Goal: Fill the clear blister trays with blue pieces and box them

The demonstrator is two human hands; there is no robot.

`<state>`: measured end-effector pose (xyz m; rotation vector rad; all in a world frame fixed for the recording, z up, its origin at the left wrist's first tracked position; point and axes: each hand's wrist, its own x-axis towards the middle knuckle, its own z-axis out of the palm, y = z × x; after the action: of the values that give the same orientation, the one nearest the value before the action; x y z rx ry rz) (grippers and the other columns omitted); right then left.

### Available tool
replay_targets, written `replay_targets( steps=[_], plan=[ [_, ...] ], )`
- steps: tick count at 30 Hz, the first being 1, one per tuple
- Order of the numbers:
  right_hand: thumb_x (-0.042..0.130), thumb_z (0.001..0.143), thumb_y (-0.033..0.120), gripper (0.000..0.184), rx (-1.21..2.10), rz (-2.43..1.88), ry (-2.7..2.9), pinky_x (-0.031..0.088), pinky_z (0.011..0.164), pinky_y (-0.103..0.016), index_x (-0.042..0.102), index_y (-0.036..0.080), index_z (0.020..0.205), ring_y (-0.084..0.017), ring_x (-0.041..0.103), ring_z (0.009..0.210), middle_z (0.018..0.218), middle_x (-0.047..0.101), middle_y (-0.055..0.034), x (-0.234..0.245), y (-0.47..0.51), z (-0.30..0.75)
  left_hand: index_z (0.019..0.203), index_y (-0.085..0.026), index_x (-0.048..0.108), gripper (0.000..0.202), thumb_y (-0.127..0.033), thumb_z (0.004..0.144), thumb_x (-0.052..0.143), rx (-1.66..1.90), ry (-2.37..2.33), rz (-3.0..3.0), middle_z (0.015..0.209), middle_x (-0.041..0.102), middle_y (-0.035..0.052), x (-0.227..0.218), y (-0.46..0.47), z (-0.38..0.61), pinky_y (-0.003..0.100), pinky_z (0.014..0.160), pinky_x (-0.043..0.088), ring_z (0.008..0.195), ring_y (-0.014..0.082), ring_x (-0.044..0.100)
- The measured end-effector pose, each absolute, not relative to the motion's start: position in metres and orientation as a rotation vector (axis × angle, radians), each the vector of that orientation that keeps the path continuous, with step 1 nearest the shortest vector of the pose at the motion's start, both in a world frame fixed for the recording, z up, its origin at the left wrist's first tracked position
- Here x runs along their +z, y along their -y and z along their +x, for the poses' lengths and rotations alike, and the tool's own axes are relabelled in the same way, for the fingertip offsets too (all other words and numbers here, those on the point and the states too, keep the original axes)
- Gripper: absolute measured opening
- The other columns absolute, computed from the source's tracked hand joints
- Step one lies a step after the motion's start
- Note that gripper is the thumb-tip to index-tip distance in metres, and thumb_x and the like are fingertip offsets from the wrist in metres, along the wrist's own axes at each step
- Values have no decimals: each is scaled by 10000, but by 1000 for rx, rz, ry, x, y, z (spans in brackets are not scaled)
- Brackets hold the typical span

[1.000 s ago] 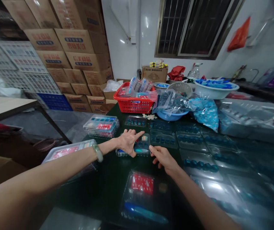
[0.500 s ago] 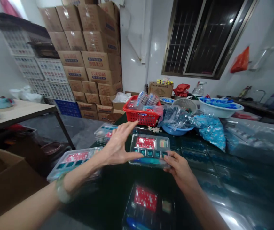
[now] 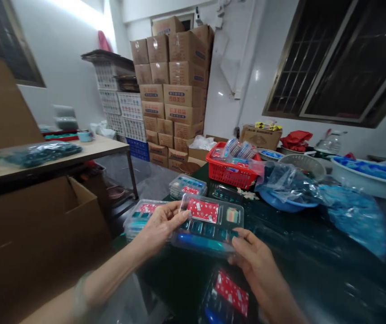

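Between my two hands is a clear plastic tray (image 3: pixel 209 228) with a red patterned piece, a small striped block, a row of teal squares and a long blue item in its compartments. My left hand (image 3: pixel 161 227) pinches its left edge, thumb on top. At the lower right corner my right hand (image 3: pixel 252 252) grips it with thumb and fingers. Below lies another tray (image 3: pixel 228 297) with a red piece and a blue item, partly cut off by the frame. A stack of filled trays (image 3: pixel 135 220) stands beside my left hand, partly hidden by it.
Farther back is a second stack of trays (image 3: pixel 188 186), near a red basket (image 3: pixel 229 173) of packaged items. A blue basin (image 3: pixel 285 201) with plastic bags sits to the right. Cartons (image 3: pixel 186 108) are piled at the wall; a wooden table (image 3: pixel 108 150) stands left.
My left hand has closed from an open reach onto the tray's left edge. The tray is nearer and slightly tilted. The view has swung left.
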<state>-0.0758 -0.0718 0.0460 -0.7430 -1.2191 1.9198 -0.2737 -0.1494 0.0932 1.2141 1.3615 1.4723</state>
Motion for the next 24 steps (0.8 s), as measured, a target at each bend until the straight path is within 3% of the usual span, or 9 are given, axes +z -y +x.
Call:
replay_targets(
  steps=[4,8,11,16,20,24],
  plan=[
    [607,703,322,376,1979,-704,1275,462,612,-276,508,195,1043,-192,575,815,938,608,-66,53,78,-92,945,-157,613,328,-353,682,596,1627,-1338,1001,765,647,53,89,159,-296,237,527,438,609,154,571],
    [651,637,384,570,1873,-809,1307,483,621,-337,450,203,1139,-247,577,858,1025,586,-102,54,76,-94,848,-123,622,266,-291,643,643,1929,-1339,750,760,651,63,94,170,-341,260,568,470,605,149,579],
    [663,613,393,529,1773,-969,1392,485,570,-309,513,197,1081,-233,591,790,957,611,-99,44,72,-81,846,-106,621,286,-267,614,665,1974,-1442,669,738,651,74,98,183,-373,264,538,475,585,156,582],
    [633,657,377,411,1785,-1128,1479,472,531,-257,548,217,1026,-171,578,669,805,631,-50,19,66,-56,740,-120,637,236,-314,607,655,1691,-1676,680,670,643,79,83,193,-396,252,476,451,534,158,566],
    [596,694,391,385,1856,-1125,1523,478,568,-251,529,240,1042,-151,569,659,798,621,-30,13,65,-49,654,-122,629,217,-324,580,659,1632,-1789,720,598,618,62,70,183,-400,237,456,417,482,140,529],
    [594,692,405,414,1890,-1147,1541,487,630,-268,519,215,1052,-161,577,702,816,620,-35,16,68,-46,714,-105,631,272,-330,562,649,1596,-1981,730,592,604,39,69,170,-403,205,436,363,487,127,507]
  ],
)
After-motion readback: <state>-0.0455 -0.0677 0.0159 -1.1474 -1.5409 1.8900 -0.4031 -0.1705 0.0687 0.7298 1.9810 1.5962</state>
